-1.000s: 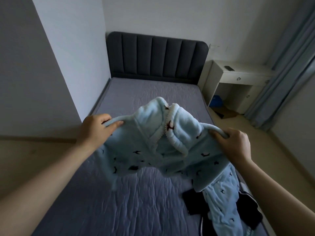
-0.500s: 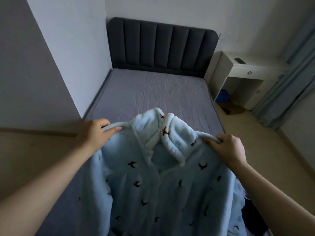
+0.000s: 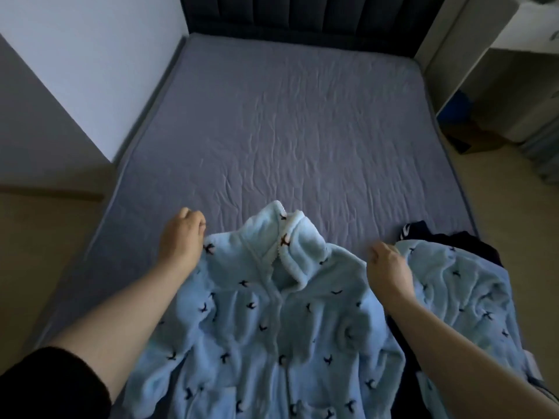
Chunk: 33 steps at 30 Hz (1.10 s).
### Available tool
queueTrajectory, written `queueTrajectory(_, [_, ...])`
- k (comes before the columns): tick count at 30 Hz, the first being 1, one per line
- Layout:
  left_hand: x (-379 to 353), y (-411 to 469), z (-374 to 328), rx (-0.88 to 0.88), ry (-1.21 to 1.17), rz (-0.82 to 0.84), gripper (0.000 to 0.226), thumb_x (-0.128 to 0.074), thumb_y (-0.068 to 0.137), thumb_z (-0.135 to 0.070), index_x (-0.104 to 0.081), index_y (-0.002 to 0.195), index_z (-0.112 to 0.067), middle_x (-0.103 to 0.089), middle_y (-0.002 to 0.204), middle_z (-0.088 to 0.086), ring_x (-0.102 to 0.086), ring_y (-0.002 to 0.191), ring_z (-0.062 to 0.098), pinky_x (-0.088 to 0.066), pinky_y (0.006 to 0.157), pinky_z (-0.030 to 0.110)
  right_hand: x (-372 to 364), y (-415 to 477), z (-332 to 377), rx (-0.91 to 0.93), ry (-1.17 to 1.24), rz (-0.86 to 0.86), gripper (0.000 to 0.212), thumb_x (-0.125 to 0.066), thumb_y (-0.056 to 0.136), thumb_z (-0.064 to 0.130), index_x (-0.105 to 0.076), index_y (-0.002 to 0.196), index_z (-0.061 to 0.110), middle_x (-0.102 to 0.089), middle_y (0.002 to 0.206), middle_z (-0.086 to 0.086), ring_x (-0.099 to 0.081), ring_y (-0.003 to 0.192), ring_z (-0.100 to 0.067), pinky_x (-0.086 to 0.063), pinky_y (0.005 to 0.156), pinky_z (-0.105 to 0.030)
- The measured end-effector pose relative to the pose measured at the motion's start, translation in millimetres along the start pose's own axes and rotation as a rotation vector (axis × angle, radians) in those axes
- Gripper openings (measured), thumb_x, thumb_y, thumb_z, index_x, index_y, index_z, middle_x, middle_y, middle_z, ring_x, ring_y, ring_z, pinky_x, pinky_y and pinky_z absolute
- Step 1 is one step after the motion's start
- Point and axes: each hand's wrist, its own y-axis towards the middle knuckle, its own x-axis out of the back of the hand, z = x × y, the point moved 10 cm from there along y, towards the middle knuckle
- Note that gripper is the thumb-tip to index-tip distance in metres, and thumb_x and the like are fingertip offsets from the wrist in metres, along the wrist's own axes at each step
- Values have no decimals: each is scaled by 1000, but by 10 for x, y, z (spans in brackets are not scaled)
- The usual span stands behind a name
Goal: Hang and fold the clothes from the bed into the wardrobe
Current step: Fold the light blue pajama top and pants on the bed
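A light blue fleece pajama top (image 3: pixel 272 328) with small dark bird prints lies front-up on the near part of the grey bed (image 3: pixel 302 116), its collar pointing at the headboard. My left hand (image 3: pixel 181 237) sits at the top's left shoulder with fingers curled down; whether it still grips the fabric is hidden. My right hand (image 3: pixel 388 270) hovers over the right shoulder, fingers loosely curled and holding nothing. A matching light blue piece (image 3: pixel 459 297) lies to the right, over a dark garment (image 3: pixel 429 237) with white stripes.
A dark padded headboard (image 3: pixel 302 13) closes the far end of the bed. A white desk (image 3: pixel 514 40) stands at the right with a blue item (image 3: pixel 456 107) beneath it. A wall corner (image 3: pixel 90 86) juts in at the left. Beige floor flanks the bed.
The pajama top went from held up in the air by both shoulders to lying flat on the bed. My right hand let go of its shoulder. The view tilted downward.
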Motion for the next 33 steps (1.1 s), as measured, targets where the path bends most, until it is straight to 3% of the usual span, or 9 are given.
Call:
queueTrajectory(3, [-585,97,83,38,-73,7,14,-62,86,-4,-63,99,0,-59,101,23,-57,92,41,-44,79,46,-603,152,-266,-91,61,47,28,-51,91,9,-56,118,6,-56,118,-16,-53,94,-30,-41,75,-35])
queueTrajectory(5, [-970,-48,146,37,-136,55,13,-61,86,-3,-64,98,2,-60,100,23,-58,92,40,-44,80,45,-1023,61,-355,-97,76,114,35,-53,92,14,-53,127,9,-55,124,-14,-54,106,-31,-44,84,-36])
queueTrajectory(11, [-1745,-894,448,28,-199,268,8,-59,88,-6,-63,91,0,-61,92,17,-59,86,34,-46,74,42,-1962,-586,-604,-148,68,322,14,-49,93,12,-56,106,12,-56,105,-8,-53,97,-25,-41,75,-31])
queueTrajectory(15, [-2098,-1532,634,72,-219,399,10,-59,91,-11,-62,91,-1,-59,93,11,-59,84,28,-46,74,38,-2336,-1090,-819,-195,22,416,34,-50,95,15,-55,129,12,-57,126,-7,-56,99,-20,-41,75,-25])
queueTrajectory(18, [-2286,-2053,810,115,-227,467,11,-59,91,-14,-60,89,-4,-57,90,6,-58,81,23,-43,68,31,-2596,-1530,-943,-189,3,501,35,-49,96,17,-53,130,14,-52,134,-6,-57,109,-20,-41,77,-24])
queueTrajectory(22, [-2527,-2734,1198,190,-184,566,12,-64,88,-16,-61,93,-5,-60,95,10,-59,87,28,-48,75,40,-2958,-2111,-1084,-173,-35,615,33,-51,96,19,-54,129,16,-54,132,-5,-57,110,-21,-47,87,-28])
queueTrajectory(28, [-2876,-3350,1470,161,-116,700,35,-75,79,-21,-61,108,-6,-56,110,13,-55,103,30,-46,85,39,-3329,-2548,-1218,-161,-58,675,37,-55,93,18,-56,130,15,-58,130,-5,-57,115,-22,-43,87,-24])
queueTrajectory(31, [-2961,-3430,1579,140,-70,669,60,-80,72,-25,-54,122,-4,-51,124,17,-47,116,33,-39,96,40,-3520,-2635,-1157,-127,-65,697,37,-57,90,18,-57,127,18,-58,129,-4,-57,114,-23,-46,90,-28])
queueTrajectory(33, [-2975,-3500,1700,224,-65,620,82,-83,68,-28,-42,134,0,-44,133,21,-40,124,37,-35,103,43,-3647,-2757,-1136,-110,-55,737,38,-58,89,20,-57,127,19,-58,128,-3,-57,113,-20,-46,90,-28])
